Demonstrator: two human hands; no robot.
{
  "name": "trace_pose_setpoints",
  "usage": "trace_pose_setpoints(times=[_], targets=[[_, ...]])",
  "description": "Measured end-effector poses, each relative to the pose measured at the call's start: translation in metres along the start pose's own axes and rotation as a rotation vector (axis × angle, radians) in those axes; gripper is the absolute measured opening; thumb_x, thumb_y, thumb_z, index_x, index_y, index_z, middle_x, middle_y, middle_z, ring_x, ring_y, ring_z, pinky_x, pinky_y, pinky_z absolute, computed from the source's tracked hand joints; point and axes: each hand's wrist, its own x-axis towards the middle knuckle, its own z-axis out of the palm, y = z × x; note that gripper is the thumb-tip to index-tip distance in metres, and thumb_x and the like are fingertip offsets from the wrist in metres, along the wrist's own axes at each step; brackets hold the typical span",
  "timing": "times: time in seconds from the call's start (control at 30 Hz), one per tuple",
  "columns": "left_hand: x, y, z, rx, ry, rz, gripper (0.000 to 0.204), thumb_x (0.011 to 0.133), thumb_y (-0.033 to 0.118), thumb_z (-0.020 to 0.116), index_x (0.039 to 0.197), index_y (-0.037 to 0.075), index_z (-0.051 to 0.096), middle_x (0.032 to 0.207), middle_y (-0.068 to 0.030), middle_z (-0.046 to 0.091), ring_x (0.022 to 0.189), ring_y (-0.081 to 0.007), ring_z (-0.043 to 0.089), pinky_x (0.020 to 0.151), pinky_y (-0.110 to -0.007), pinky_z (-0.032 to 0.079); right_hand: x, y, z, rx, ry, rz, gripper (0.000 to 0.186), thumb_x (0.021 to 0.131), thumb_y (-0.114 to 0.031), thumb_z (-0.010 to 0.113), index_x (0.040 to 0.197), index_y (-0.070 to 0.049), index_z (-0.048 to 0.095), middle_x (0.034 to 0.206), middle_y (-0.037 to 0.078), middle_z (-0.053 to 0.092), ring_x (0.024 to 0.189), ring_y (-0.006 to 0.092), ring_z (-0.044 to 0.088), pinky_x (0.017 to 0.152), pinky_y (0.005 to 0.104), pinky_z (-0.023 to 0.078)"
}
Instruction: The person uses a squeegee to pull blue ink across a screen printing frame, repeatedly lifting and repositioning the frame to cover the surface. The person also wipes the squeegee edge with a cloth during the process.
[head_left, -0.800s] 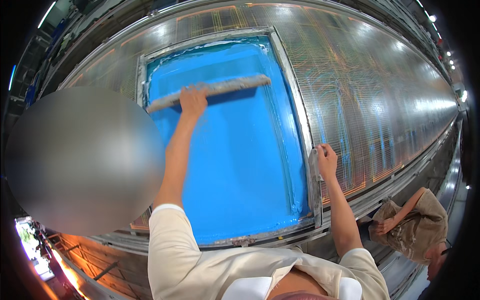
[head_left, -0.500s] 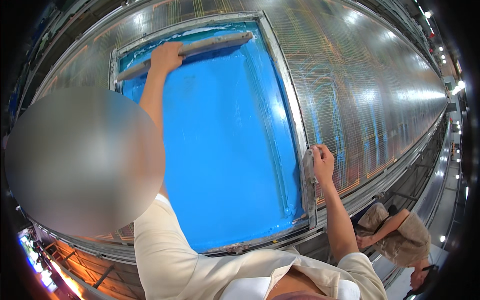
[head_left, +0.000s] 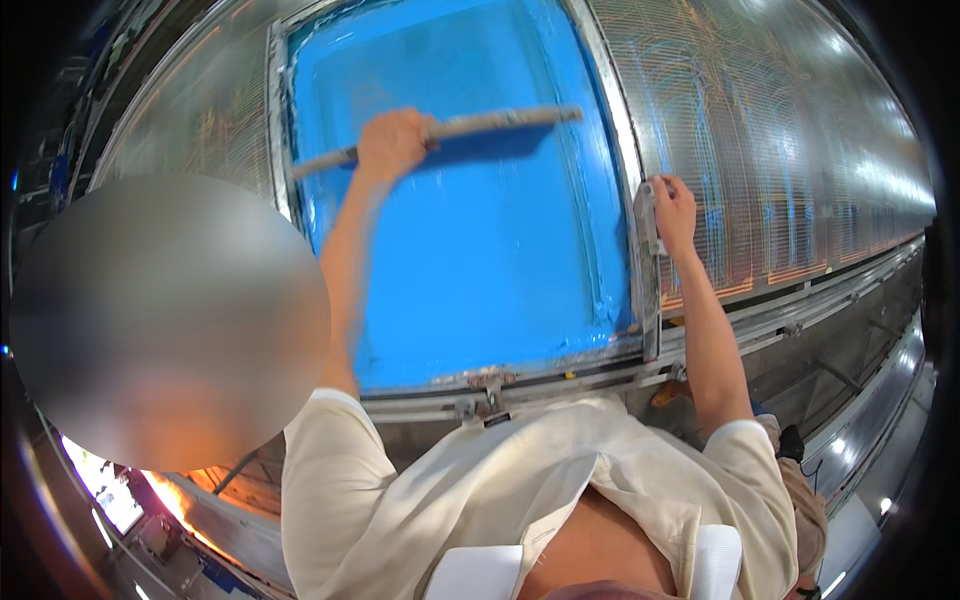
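My left hand is closed around a long squeegee, gripping it left of its middle. The squeegee lies across a printing screen whose mesh is coated with bright blue ink. It slants slightly, its right end farther from me. My right hand is at the screen's right side, its fingers bent and closed on a grey metal bracket fixed along the frame. Thick ink ridges run along the inside of the frame's right edge.
Beneath the screen stretches a long, shiny table marked with fine coloured lines. A metal rail follows its near edge. Behind my right arm, another person's brown trousers partly show. An orange glow appears at lower left. A blurred oval hides the left side.
The squeegee, in my left hand, has come toward me from the screen's far end over the blue ink. My right hand stays at the bracket. The whole view has shifted.
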Motion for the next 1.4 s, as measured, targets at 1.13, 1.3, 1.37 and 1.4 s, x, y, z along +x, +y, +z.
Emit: trace_pose_setpoints(times=[1.13, 1.3, 1.37, 1.4], targets=[[-0.402, 0.014, 0.024, -0.044, 0.067, -0.319, 0.029, 0.07, 0.009, 0.072, 0.098, 0.018, 0.069, 0.102, 0.0041, 0.068, 0.093, -0.018, 0.062, 0.086, -0.035, 0.042, -0.05, -0.101, 0.167, 0.394, -0.124, -0.202, 0.018, 0.094, -0.023, 0.063, 0.098, -0.006, 0.069, 0.059, -0.003, 0.046, 0.045, 0.0062, 0.038, 0.037, 0.0254, 0.027], [-0.477, -0.047, 0.014, -0.034, 0.317, -0.227, 0.019, 0.076, 0.01, 0.067, 0.094, 0.016, 0.067, 0.098, 0.0023, 0.067, 0.089, -0.0189, 0.062, 0.082, -0.037, 0.042, -0.104, -0.141, 0.226, 0.379, -0.147, -0.209, 0.017, 0.096, -0.023, 0.061, 0.1, -0.008, 0.07, 0.059, -0.004, 0.044, 0.046, 0.0056, 0.037, 0.038, 0.0251, 0.026], [-0.503, -0.047, 0.0, 0.019, 0.312, -0.245, 0.02, 0.076, 0.011, 0.065, 0.095, 0.015, 0.067, 0.1, 0.0022, 0.067, 0.089, -0.019, 0.062, 0.082, -0.037, 0.042, -0.135, -0.176, 0.223, 0.401, -0.206, -0.11, 0.018, 0.097, -0.023, 0.061, 0.101, -0.007, 0.07, 0.059, -0.004, 0.045, 0.045, 0.0055, 0.036, 0.039, 0.0254, 0.027], [-0.514, -0.048, -0.001, 0.015, 0.289, -0.244, 0.021, 0.076, 0.011, 0.065, 0.096, 0.014, 0.066, 0.101, 0.0017, 0.067, 0.089, -0.0193, 0.062, 0.082, -0.037, 0.042, -0.146, -0.195, 0.221, 0.42, -0.224, -0.043, 0.019, 0.097, -0.023, 0.061, 0.102, -0.007, 0.07, 0.06, -0.004, 0.045, 0.045, 0.0054, 0.035, 0.039, 0.0258, 0.027]])
